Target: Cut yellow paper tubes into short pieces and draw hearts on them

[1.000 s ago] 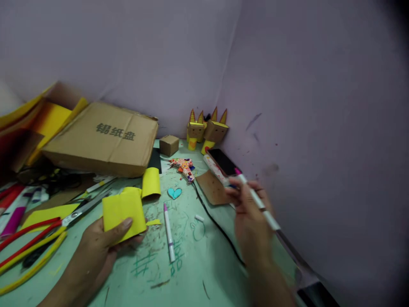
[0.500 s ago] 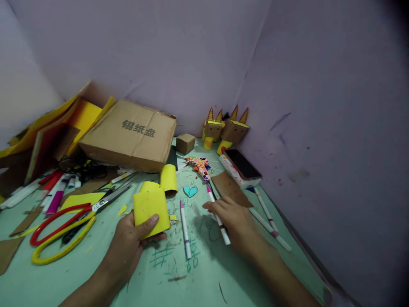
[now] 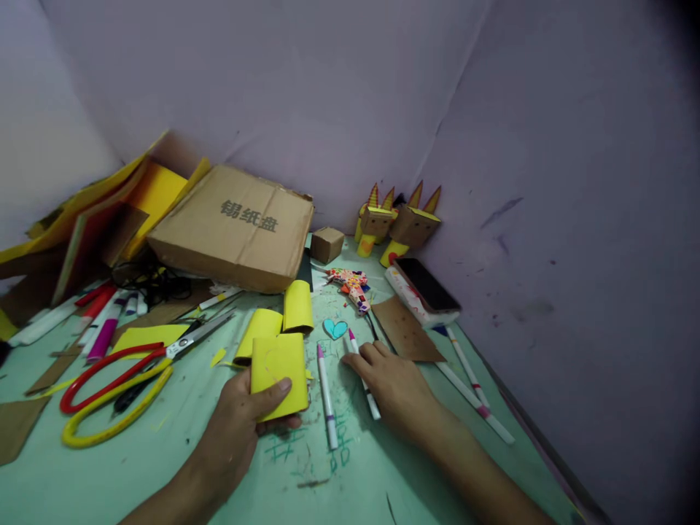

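Observation:
My left hand (image 3: 240,415) grips a yellow cardboard tube (image 3: 278,368) that looks pressed flat, its thumb across the front. A faint round outline shows on that face. My right hand (image 3: 391,379) is low over the table, fingers curled on a white marker (image 3: 372,403) with a pink tip; part of its barrel is hidden. Between the hands lies another white marker (image 3: 327,401) with a purple-pink tip. Behind the held tube are two more yellow tubes, one lying (image 3: 262,328) and one upright (image 3: 298,306). A blue paper heart (image 3: 335,329) lies beyond the markers.
Red-and-yellow-handled scissors (image 3: 117,386) and several markers (image 3: 103,332) lie left. A large cardboard box (image 3: 232,230) leans at the back. Horned cardboard figures (image 3: 413,226), a small box (image 3: 327,245), a patterned glue gun (image 3: 350,284) and a phone (image 3: 429,284) occupy the far right.
My right hand and its marker have come down closer to the table. The view has shifted a little left, and the held tube sits slightly nearer, showing more of the lying tube behind it.

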A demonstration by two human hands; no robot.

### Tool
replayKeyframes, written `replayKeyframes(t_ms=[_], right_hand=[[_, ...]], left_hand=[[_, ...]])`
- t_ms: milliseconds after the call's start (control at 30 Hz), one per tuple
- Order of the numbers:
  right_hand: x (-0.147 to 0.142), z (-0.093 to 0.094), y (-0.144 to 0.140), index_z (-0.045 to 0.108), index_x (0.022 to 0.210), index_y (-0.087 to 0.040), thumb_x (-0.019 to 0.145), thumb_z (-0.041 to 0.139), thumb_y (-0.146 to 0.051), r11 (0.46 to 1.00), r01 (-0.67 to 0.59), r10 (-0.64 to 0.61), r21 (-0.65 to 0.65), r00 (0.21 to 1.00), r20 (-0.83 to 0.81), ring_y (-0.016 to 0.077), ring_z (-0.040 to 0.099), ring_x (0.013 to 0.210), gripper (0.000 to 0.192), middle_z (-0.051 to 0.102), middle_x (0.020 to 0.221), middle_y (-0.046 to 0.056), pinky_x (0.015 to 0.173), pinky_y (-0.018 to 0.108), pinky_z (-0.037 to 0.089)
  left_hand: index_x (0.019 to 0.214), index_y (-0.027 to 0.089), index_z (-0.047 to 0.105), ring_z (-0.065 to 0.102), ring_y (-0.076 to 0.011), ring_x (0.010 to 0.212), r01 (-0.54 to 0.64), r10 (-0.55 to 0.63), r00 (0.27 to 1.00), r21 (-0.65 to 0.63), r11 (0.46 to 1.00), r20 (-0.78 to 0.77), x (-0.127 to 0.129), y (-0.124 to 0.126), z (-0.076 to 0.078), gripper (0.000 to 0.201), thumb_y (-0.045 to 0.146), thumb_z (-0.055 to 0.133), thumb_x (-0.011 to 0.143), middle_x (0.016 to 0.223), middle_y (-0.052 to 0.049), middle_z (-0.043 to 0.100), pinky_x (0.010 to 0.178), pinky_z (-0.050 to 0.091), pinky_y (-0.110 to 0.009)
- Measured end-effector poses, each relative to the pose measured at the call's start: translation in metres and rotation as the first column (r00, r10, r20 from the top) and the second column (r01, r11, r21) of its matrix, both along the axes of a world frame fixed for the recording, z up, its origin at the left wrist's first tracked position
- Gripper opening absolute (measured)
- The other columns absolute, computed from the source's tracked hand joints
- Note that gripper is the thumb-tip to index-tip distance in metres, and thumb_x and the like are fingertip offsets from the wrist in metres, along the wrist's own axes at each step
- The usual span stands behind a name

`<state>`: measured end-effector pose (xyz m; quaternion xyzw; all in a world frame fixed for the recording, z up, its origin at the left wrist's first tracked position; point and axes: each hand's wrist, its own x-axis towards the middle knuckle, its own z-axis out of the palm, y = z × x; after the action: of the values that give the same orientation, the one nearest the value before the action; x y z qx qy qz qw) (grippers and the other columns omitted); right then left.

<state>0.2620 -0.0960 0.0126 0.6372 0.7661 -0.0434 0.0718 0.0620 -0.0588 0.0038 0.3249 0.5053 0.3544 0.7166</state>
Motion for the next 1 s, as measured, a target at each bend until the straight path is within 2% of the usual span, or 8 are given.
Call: replayKeyframes(t_ms=[167,300,433,600,733,800,867,1000], right_hand=[[0.026,0.0,-0.004,0.057,0.117,-0.019,0.074,0.054,-0.005,0.99,0.032,0.002,0.141,0.971,-0.238,0.0276,0.058,0.099,0.045,0.063,0.106,0.011,0.072,0.034,0.048],[0.06,0.006,-0.021,0.058,0.108,-0.02,0.092,0.041,-0.021,0.824,0.316,0.024,0.471,0.81,-0.586,0.0198,0.063,0.084,0.023,0.067,0.094,0.006,0.074,0.031,0.047],[0.055,0.006,-0.035,0.059,0.098,-0.021,0.086,0.052,-0.022,0.918,0.226,-0.025,0.327,0.853,-0.521,0.0213,0.062,0.08,0.014,0.066,0.089,0.005,0.067,0.03,0.045],[0.032,-0.015,-0.03,0.059,0.095,-0.019,0.078,0.052,-0.01,0.959,0.184,-0.084,0.216,0.911,-0.404,0.0239,0.062,0.078,0.021,0.066,0.085,0.006,0.064,0.031,0.041],[0.028,-0.024,-0.026,0.056,0.091,-0.019,0.079,0.051,-0.011,0.944,0.22,-0.04,0.247,0.818,-0.573,0.0195,0.059,0.07,0.015,0.063,0.081,0.004,0.061,0.028,0.039],[0.021,-0.021,-0.027,0.055,0.088,-0.02,0.082,0.054,-0.016,0.932,0.291,-0.022,0.218,0.644,-0.764,0.0162,0.056,0.065,0.006,0.06,0.076,0.001,0.058,0.026,0.039],[0.006,-0.018,-0.03,0.054,0.086,-0.021,0.083,0.059,-0.024,0.942,0.328,-0.044,0.074,0.34,-0.939,0.0142,0.055,0.064,0.007,0.059,0.074,-0.001,0.058,0.024,0.041],[-0.035,-0.016,-0.037,0.052,0.086,-0.021,0.075,0.073,-0.026,0.954,0.12,-0.225,-0.273,-0.313,-0.923,0.0121,0.058,0.065,0.024,0.065,0.08,0.0,0.062,0.024,0.046]], left_hand=[[0.088,0.011,0.061,0.063,-0.0193,0.064,-0.004,0.004,1.0,0.025,1.0,0.011,-0.001,0.001,-0.001,0.036,0.025,0.078,0.059,0.074,-0.006,0.068,0.05,0.056,-0.029],[0.082,0.013,0.059,0.059,-0.0163,0.053,0.074,-0.068,0.995,0.085,0.994,-0.07,-0.005,0.001,-0.004,0.032,0.031,0.075,0.061,0.062,-0.002,0.064,0.043,0.049,-0.025],[0.079,0.016,0.057,0.05,-0.0132,0.041,0.279,-0.221,0.914,0.13,0.952,-0.341,-0.008,0.002,-0.001,0.029,0.041,0.065,0.068,0.052,0.002,0.058,0.036,0.035,-0.022],[0.086,0.017,0.063,0.064,-0.0268,0.07,0.612,-0.164,0.497,0.211,0.762,-0.852,-0.013,0.011,0.013,0.036,0.049,0.053,0.074,0.079,-0.009,0.069,0.056,0.044,-0.033],[0.088,0.017,0.066,0.065,-0.0378,0.069,0.696,0.172,0.049,0.157,0.7,-0.984,-0.021,0.009,0.02,0.053,0.063,0.04,0.079,0.072,-0.014,0.069,0.053,0.039,-0.039],[0.094,0.017,0.065,0.065,-0.0321,0.063,0.686,0.459,0.138,0.419,0.595,-0.877,-0.026,0.004,0.02,0.045,0.055,0.045,0.082,0.069,-0.011,0.068,0.052,0.039,-0.036],[0.096,0.019,0.063,0.063,-0.0212,0.059,0.652,0.575,0.443,0.688,0.319,-0.687,-0.029,-0.003,0.019,0.027,0.041,0.053,0.083,0.07,-0.005,0.068,0.053,0.042,-0.029],[0.106,0.022,0.057,0.062,-0.011,0.062,0.55,0.105,0.829,0.835,0.027,-0.55,-0.027,-0.016,0.012,0.022,0.018,0.055,0.084,0.078,0.0,0.068,0.058,0.046,-0.019]])
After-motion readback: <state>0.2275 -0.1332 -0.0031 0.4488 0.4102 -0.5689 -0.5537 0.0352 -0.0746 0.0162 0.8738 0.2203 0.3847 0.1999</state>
